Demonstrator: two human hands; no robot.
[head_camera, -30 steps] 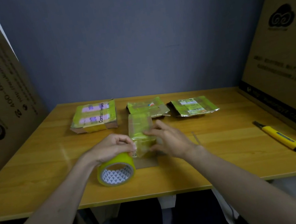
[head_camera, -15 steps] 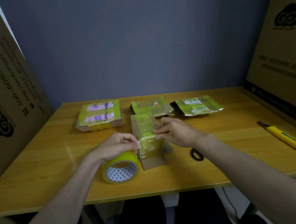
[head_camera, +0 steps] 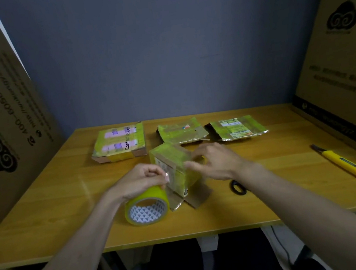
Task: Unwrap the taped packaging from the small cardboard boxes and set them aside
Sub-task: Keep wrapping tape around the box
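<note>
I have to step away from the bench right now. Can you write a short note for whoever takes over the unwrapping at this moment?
Left hand: pinching at the near face of the taped box, resting on the yellow tape roll.
Right hand: fingers on the box's right side; blurred, grip unclear.
The box sits mid-table, bottom flaps splayed, tape still on it.
At the back: one taped box marked "Contact lenses", two flattened taped packages.
Utility knife lies at right, unused.
Left: peel this box, then the rest.

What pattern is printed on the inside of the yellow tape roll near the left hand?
White with small dark triangles, inside the yellow tape roll; head view.
</note>
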